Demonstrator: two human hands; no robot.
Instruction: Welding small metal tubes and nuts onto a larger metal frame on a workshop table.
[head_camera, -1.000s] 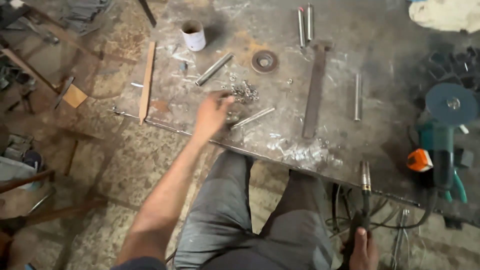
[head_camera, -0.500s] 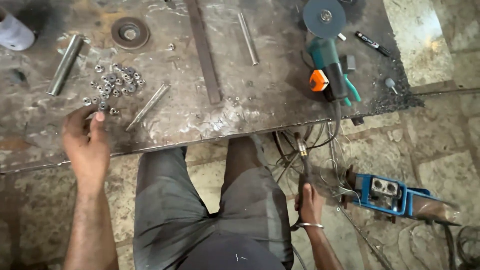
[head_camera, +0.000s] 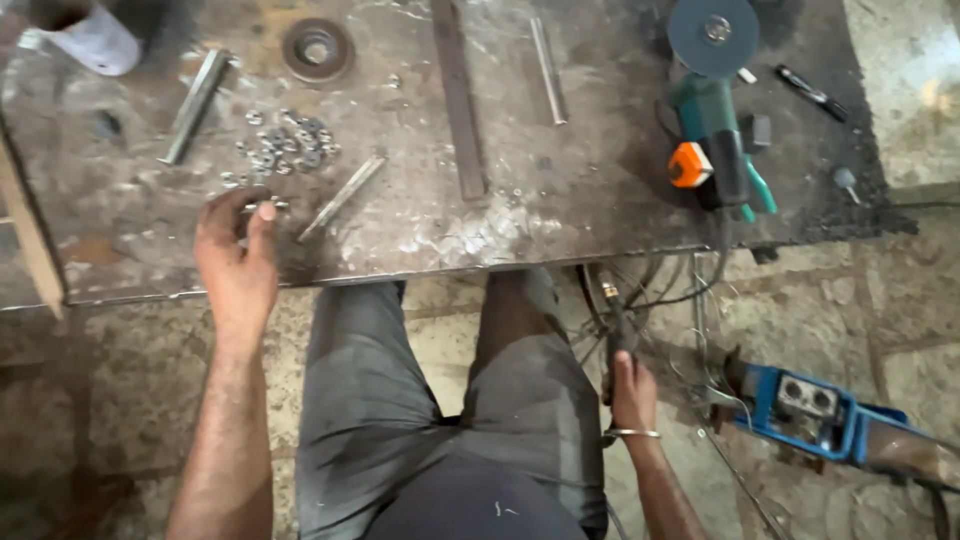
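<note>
A scarred steel table (head_camera: 560, 215) carries an angle grinder (head_camera: 715, 130), a flat bar (head_camera: 458, 95) and, near its front-left edge, a loose cluster of small nuts (head_camera: 288, 150). The left hand (head_camera: 238, 262) rests at that edge, fingers (head_camera: 262, 222) pinched on what appears to be a single nut just below the cluster; the right hand (head_camera: 632, 392) is clenched on an electrode holder (head_camera: 612, 320) below table level. The step in hand is judged to be nut selection; placement of the nut for welding would be called for next.

Grey trousers (head_camera: 440, 400), bare forearms, thin wrist bangle (head_camera: 632, 433).
</note>
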